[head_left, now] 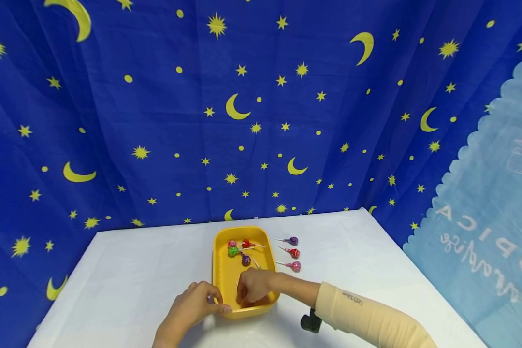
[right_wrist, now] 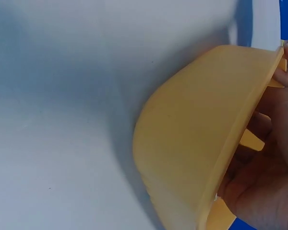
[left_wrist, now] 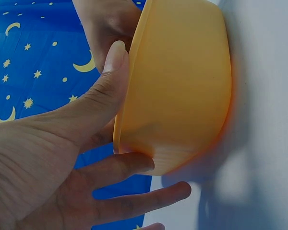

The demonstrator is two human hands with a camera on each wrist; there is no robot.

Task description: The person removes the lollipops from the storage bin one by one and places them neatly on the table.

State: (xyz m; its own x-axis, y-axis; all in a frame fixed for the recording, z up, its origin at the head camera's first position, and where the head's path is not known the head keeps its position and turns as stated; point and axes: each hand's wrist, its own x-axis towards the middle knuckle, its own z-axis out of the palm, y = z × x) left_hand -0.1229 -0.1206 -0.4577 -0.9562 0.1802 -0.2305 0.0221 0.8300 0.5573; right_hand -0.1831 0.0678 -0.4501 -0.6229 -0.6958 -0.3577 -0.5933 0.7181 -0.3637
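Note:
A yellow plastic tray (head_left: 224, 280) stands on the table. My left hand (head_left: 196, 302) grips its near left corner, thumb on the rim and fingers against the outer wall (left_wrist: 182, 81). My right hand (head_left: 255, 286) reaches down inside the near end of the tray, fingers bent; whatever they may hold is hidden by the hand and the tray wall (right_wrist: 192, 124). Towards the tray's far end lie a pink lollipop (head_left: 232, 244), a red lollipop (head_left: 246, 243), a green lollipop (head_left: 232, 252) and a purple lollipop (head_left: 245, 260).
Right of the tray, three lollipops form a column on the white table (head_left: 148, 266): purple (head_left: 293, 240), red (head_left: 294, 253) and pink (head_left: 296, 266), their sticks pointing left. Blue star-patterned cloth (head_left: 178, 111) hangs behind, and a light blue cloth (head_left: 496, 193) hangs on the right.

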